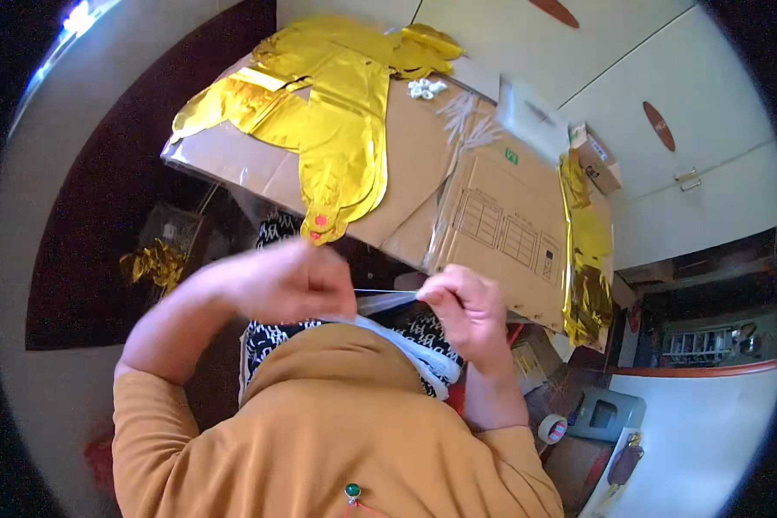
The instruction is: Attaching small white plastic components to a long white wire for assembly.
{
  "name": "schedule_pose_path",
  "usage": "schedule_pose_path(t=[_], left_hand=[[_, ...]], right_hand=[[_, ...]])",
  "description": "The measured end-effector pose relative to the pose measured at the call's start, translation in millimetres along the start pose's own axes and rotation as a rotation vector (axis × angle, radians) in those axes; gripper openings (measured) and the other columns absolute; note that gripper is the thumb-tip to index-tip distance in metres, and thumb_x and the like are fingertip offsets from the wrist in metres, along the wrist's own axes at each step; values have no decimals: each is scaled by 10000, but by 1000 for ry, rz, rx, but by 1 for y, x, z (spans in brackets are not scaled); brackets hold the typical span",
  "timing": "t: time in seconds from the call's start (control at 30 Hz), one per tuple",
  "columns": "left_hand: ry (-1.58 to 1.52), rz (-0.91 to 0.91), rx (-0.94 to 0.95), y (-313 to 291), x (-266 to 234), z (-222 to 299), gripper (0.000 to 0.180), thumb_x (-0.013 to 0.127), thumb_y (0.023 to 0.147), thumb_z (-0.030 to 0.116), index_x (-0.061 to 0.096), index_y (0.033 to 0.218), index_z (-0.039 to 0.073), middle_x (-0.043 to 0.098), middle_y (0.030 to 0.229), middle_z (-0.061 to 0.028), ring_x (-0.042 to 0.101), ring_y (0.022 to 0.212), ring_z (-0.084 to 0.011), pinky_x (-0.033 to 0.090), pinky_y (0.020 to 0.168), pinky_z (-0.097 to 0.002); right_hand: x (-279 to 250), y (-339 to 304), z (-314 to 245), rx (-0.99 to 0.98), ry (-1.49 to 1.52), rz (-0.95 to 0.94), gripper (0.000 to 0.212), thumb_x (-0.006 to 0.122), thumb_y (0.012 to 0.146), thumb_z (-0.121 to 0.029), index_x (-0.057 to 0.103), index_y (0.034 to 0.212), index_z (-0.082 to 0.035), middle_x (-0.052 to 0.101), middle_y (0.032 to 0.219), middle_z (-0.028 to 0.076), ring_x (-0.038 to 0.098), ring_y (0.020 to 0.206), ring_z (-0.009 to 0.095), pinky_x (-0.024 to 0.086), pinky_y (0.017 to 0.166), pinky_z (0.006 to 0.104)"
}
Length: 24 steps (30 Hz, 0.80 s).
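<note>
My left hand (298,281), slightly blurred, is closed with its fingers curled at one end of a thin translucent strip (387,301). At the strip's other end, my right hand (468,309) pinches it between thumb and fingertips. The strip is drawn taut over my lap, its upper edge a bright line. Below it, a whitish bundle of bands (432,361) lies across my black-and-white patterned clothing. Just beyond my left hand, a flat gold foil balloon (345,129) hangs over the near edge of the cardboard (419,186), with red spots on its tip.
White straw-like sticks (470,121) and small white pieces (426,88) lie on the cardboard. More gold foil (587,259) and a small box (594,160) are at its right. A tape roll (552,429) and a grey plastic stool (607,413) stand lower right. Crumpled gold foil (155,263) is at left.
</note>
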<state>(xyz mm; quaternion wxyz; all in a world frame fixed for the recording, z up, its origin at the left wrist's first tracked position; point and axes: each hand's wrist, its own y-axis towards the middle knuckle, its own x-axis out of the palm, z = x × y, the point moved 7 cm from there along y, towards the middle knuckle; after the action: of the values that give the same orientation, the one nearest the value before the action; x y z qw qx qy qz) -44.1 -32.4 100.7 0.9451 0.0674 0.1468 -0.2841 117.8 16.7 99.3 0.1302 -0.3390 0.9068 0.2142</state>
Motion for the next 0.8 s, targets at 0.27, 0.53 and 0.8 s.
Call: schedule_pose_path(t=[0.27,0.53,0.8], left_hand=[[133,744,406,6,-19,17,169,664,767,55,651,936,64,573,718,-51,536,672,-178,418,611,-308],[-417,340,418,1,-8,39,82,608,841,19,669,862,-32,607,728,-79,572,700,-165,440,642,-283],[-172,191,506,3,17,37,88,636,764,17,657,849,16,638,801,-109,593,720,-218,469,658,-318]], right_hand=[[39,-6,-61,-426,-170,-350,65,630,781,-60,576,815,-49,541,699,83,568,600,259,475,540,344],[11,20,-10,-206,-34,-162,86,622,792,-94,560,784,-35,517,663,117,549,601,298,442,532,362],[-6,44,-32,-151,-5,-122,155,546,886,-132,570,768,-34,569,685,89,551,589,222,444,549,334]])
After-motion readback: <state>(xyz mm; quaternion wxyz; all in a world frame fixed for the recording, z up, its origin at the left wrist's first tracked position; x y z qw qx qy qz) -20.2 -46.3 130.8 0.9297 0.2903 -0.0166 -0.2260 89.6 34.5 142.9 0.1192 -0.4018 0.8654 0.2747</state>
